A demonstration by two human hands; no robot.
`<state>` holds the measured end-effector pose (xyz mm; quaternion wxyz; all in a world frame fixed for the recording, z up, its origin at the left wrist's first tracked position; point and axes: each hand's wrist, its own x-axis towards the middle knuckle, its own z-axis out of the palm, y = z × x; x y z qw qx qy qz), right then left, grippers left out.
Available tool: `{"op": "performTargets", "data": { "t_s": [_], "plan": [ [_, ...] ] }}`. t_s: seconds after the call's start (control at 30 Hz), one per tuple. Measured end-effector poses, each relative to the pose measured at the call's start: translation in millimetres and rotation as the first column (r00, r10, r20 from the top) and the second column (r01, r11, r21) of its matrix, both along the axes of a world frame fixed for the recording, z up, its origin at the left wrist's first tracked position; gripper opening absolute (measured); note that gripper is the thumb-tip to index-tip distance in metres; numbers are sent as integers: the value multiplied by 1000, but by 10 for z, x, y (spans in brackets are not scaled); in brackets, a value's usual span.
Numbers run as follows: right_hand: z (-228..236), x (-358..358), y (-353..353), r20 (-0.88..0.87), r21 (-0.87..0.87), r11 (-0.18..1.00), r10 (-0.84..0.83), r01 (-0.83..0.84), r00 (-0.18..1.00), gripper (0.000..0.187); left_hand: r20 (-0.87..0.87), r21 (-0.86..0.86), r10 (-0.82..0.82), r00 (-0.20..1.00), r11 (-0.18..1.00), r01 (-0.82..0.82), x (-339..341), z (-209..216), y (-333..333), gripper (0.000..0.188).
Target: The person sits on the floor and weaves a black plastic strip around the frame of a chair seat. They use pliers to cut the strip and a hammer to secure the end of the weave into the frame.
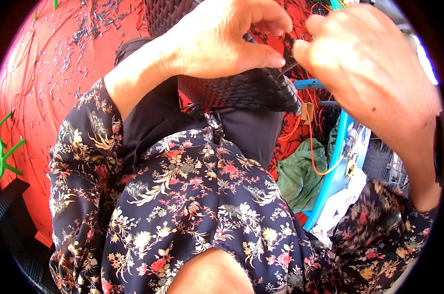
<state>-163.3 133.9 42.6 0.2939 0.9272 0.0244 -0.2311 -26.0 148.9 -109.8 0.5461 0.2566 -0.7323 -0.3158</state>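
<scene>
Both hands raised — left hand (222, 39) grip pinches woven black basket (241, 88), right hand (369, 63) grip pinches a strand.

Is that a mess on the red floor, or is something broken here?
Nothing looks broken. Short dark clippings lie scattered across the red floor, and loose orange strands trail beside the dark woven piece that both hands work on.

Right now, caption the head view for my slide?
Left hand steadies a black woven panel while right hand pinches a strand.

Both hands (290, 54) raised, fingertips pinched
</scene>
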Motion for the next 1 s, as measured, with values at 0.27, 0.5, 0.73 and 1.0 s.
{"op": "performTargets", "data": {
  "t_s": [0.27,0.5,0.73,1.0],
  "plan": [
    [-100,66,-99,74,85,962,254,-260,964,16,-525,190,-41,850,968,164,172,339,-98,30],
    [-185,114,-87,107,116,911,383,-395,917,15,-24,51,24,999,998,-22,127,753,-129,21],
    [-209,152,-102,156,136,864,464,-484,872,15,391,-82,159,906,987,-137,181,962,-90,14],
    [-298,178,-116,246,144,821,511,-553,823,14,399,-155,408,821,913,-378,161,820,-5,11]
  ]
}}
